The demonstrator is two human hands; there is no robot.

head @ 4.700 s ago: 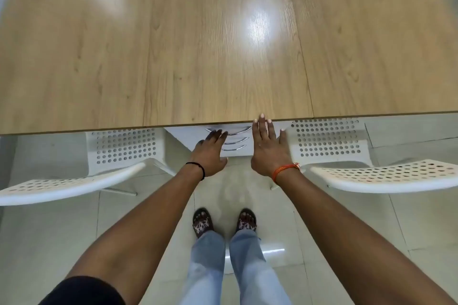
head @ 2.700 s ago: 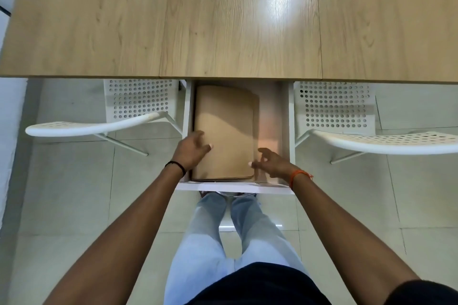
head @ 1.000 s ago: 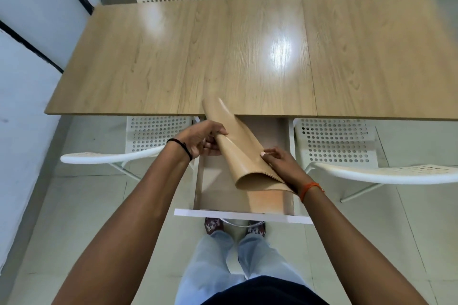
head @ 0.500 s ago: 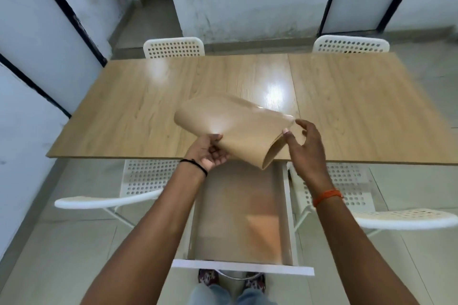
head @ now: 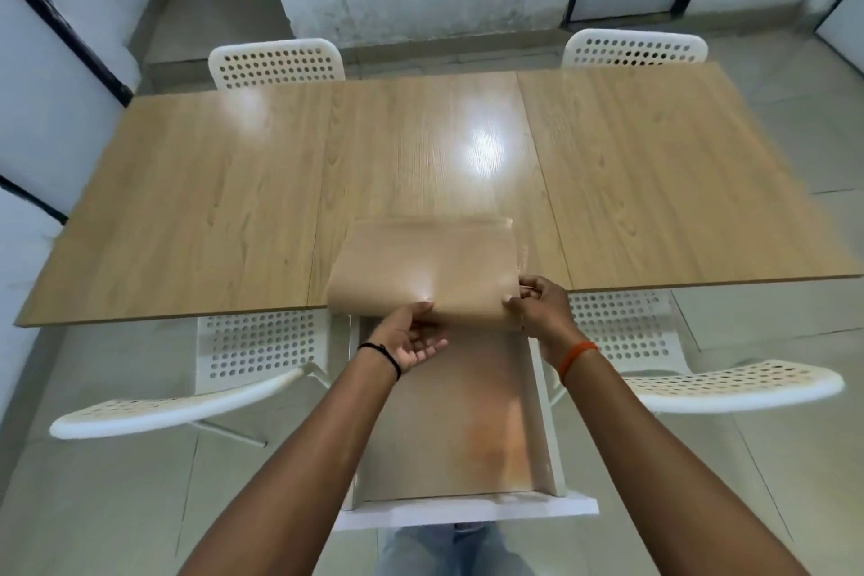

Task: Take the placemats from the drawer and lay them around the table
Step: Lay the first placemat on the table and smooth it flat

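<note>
A stack of tan placemats (head: 421, 269) rests on the near edge of the wooden table (head: 210, 201), its near side overhanging the edge. My left hand (head: 411, 334) grips the stack's near edge from below, thumb on top. My right hand (head: 537, 309) pinches its near right corner. Below the table the white drawer (head: 467, 512) stands pulled out towards me, its bottom bare and shiny.
White perforated chairs stand at the near left (head: 187, 407), near right (head: 729, 384), far left (head: 276, 63) and far right (head: 636, 47). Grey-white walls with dark frames close in on the left and back. My legs show under the drawer front.
The placemats, held curled in the air half a second ago, now lie flatter on the table's near edge. Both hands have come down to the stack's near side.
</note>
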